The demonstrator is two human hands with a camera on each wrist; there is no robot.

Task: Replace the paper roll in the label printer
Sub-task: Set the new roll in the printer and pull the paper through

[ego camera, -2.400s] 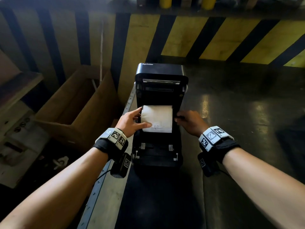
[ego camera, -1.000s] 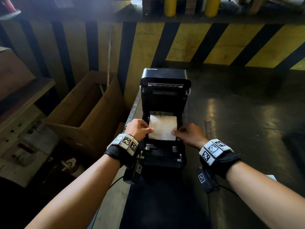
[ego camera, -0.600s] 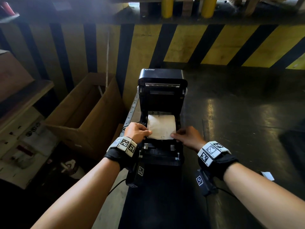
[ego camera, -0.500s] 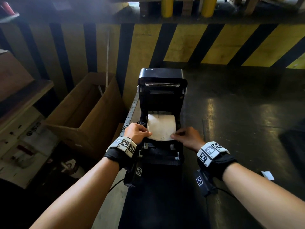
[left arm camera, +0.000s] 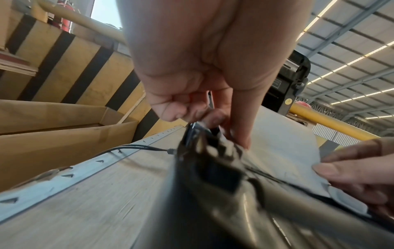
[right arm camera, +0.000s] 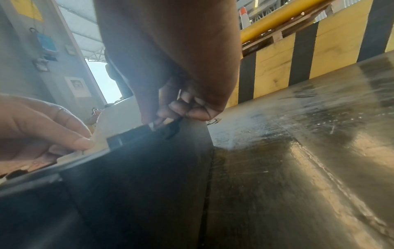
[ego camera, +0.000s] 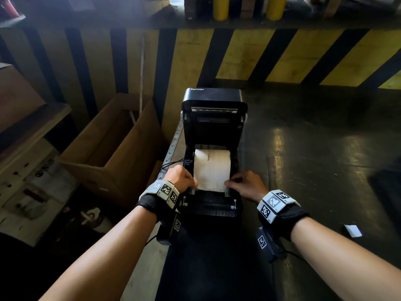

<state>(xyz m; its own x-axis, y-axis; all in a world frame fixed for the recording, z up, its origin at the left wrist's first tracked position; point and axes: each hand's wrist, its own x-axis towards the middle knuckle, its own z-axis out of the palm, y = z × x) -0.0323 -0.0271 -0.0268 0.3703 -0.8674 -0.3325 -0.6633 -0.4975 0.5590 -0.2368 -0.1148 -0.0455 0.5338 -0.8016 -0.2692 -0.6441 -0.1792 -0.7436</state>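
Note:
A black label printer (ego camera: 213, 118) stands on the dark table with its lid (ego camera: 214, 98) raised. A white paper roll (ego camera: 212, 161) lies in its bay, its loose end drawn forward over the front guides. My left hand (ego camera: 192, 183) pinches the sheet's near left corner, thumb on top. My right hand (ego camera: 227, 183) pinches the near right corner. In the left wrist view the paper (left arm camera: 283, 143) runs between my left hand (left arm camera: 230, 133) and my right hand (left arm camera: 332, 171). In the right wrist view my right hand (right arm camera: 164, 118) sits at the printer's edge.
An open cardboard box (ego camera: 112, 153) stands on the floor left of the table. A black cable (left arm camera: 132, 149) plugs into the printer's left side. A small white slip (ego camera: 353, 230) lies on the table at right. A yellow-and-black striped wall (ego camera: 260, 57) closes the back.
My left hand left the roll and my right hand came in from the printer's side; both now hold the sheet's front corners. In the last half second almost nothing moved.

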